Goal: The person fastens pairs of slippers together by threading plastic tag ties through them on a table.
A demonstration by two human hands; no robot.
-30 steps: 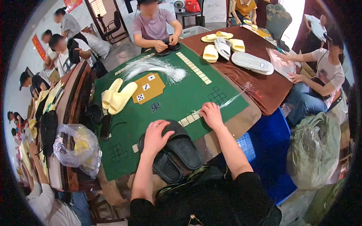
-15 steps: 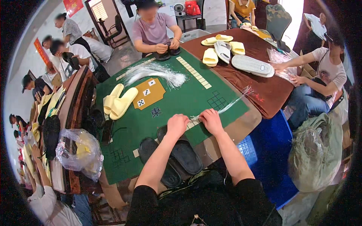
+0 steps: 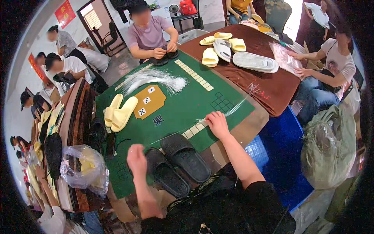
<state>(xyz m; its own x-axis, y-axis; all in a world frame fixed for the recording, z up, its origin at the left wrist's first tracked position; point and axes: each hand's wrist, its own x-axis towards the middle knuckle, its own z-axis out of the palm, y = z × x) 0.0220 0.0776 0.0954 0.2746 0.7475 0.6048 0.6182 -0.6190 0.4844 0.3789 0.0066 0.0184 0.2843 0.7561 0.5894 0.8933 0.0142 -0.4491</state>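
Observation:
My right hand [image 3: 217, 124] pinches a bundle of thin clear plastic strands [image 3: 238, 108] near the table's front edge, their loose ends spreading to the far right. My left hand [image 3: 137, 158], smeared by motion, is curled left of a pair of black slide sandals. A faint strand runs from it toward the right hand. The left black slide [image 3: 168, 173] and right black slide [image 3: 186, 157] lie side by side at the near edge of the green table mat [image 3: 171, 113], between my forearms.
A heap of white strands [image 3: 156, 82] and yellow slides [image 3: 121, 113] lie across the mat. More slides [image 3: 255, 62] sit on the brown cloth [image 3: 249, 41] at right. Clear bags [image 3: 83, 167] are at left; a sack [image 3: 327, 150] and blue bin [image 3: 278, 156] are at right. Co-workers sit around.
My left hand has moved left and nearer, away from the right hand, uncovering the black slides. My right hand stays on the strand bundle. The view has shifted slightly.

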